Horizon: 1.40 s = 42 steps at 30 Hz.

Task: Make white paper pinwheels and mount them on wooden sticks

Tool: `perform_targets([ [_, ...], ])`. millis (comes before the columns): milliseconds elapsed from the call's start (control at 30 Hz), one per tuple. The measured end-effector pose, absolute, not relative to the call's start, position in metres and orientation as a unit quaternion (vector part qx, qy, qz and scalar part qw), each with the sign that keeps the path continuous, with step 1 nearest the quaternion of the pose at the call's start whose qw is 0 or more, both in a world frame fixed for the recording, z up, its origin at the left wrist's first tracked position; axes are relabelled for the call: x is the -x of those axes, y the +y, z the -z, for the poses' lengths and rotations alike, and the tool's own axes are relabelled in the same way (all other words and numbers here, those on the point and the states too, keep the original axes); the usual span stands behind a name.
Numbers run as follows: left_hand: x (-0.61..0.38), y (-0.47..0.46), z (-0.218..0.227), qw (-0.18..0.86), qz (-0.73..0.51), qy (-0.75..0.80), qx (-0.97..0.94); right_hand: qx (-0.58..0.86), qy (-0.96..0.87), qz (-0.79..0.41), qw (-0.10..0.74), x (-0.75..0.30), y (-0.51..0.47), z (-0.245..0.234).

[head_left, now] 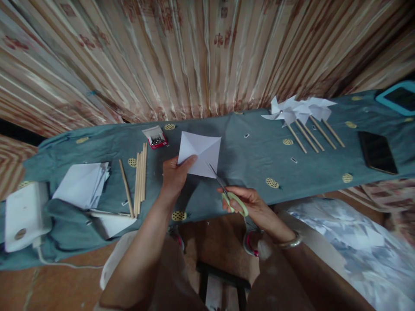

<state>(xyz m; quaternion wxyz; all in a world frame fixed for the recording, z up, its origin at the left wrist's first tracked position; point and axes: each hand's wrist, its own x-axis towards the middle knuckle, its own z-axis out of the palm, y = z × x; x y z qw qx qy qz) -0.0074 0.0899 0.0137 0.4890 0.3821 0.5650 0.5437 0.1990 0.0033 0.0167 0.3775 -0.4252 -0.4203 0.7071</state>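
My left hand point(177, 172) pinches the left edge of a white square of paper point(204, 149), thumb on top. Creases run across the sheet and meet near its middle. My right hand point(248, 201) grips scissors with pale green handles point(238, 205). The blades point up and to the left, over the paper's lower right corner. Whether they cut into the paper there I cannot tell. Beyond my left hand, a small red box point(158, 140) stands with its lid up and small shiny metal pieces inside. Several wooden sticks point(140, 181) lie left of my left hand.
A stack of white paper squares point(81, 183) lies at the left, near a white device point(26, 216) with a cable. Several paper pinwheels point(296, 112) on sticks lie at the back right. A dark phone point(378, 151) and blue-framed tablet point(398, 97) rest farther right. A curtain point(201, 56) hangs behind.
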Motion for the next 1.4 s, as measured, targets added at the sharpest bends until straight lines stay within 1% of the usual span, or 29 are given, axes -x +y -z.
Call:
perform_targets([
  [733, 0.007, 0.09, -0.011, 0.489, -0.549, 0.56, -0.382, 0.419, -0.403, -0.723, 0.373, -0.199, 0.003, -0.017],
  [1100, 0.006, 0.088, -0.015, 0.492, -0.551, 0.56, -0.375, 0.415, -0.364, -0.739, 0.386, -0.198, 0.002, -0.006],
  [1400, 0.004, 0.087, -0.013, 0.519, -0.539, 0.542, -0.383, 0.428, -0.342, -0.747, 0.376, -0.197, 0.003, -0.008],
])
